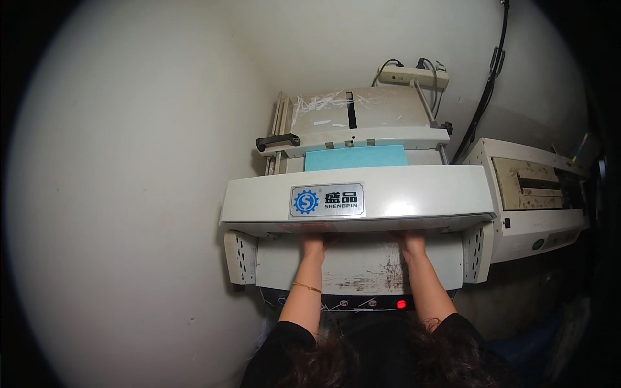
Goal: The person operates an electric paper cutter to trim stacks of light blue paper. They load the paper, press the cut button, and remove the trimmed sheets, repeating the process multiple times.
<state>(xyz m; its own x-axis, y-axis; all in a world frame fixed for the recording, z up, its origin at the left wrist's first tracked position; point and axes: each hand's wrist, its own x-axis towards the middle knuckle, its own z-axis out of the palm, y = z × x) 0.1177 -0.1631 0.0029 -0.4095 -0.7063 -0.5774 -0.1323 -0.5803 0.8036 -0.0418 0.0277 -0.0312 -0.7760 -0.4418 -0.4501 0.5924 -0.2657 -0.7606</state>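
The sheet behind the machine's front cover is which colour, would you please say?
The sheet is light blue, best seen in the head view.

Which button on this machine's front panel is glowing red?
The rightmost visible one, the red button just left of the right forearm; none of the others showing glows red.

The hood (420, 191) is hiding most of the left hand (313, 244) and the right hand (414, 244); their fingers are disappearing beneath it, and whether they are gripping anything is not showing. It is also covering the near end of the blue sheet (356, 157). The left forearm (303, 291) is blocking part of the button panel (356, 303), whose tiny marks are blurring. The cable (495, 64) is running out past the top edge, and the right-hand machine (530, 240) is fading into the dark rim.
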